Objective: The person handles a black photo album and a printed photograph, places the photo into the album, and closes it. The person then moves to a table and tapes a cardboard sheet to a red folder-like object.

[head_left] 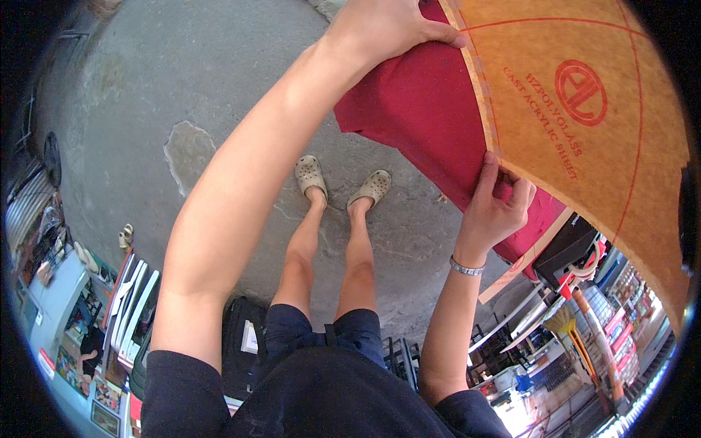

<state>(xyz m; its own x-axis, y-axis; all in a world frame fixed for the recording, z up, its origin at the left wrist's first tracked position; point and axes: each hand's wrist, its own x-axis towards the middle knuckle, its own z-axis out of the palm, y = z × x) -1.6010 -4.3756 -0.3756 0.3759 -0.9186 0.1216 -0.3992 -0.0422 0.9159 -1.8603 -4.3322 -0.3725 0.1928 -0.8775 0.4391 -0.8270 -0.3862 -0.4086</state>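
A large stiff sheet (540,66), orange-brown with red printed lines and marks, fills the upper right. Dark red cloth (431,109) hangs along its near left edge. Near the top, my left hand (387,25) is closed on the cloth, its thumb pressed at the sheet's edge; its other fingers are mostly hidden or cut off. Lower along that same edge, my right hand (500,208) pinches the cloth between thumb and curled fingers, against the sheet's border. A silvery band (467,268) circles my right wrist.
Grey concrete floor (241,95) lies below, with my feet in beige clogs (371,187). A black bag (244,339) is beside my legs. At the right are a wooden strip (522,259), a broom (566,325) and cluttered goods. Shelves and stacked boards (131,306) stand left.
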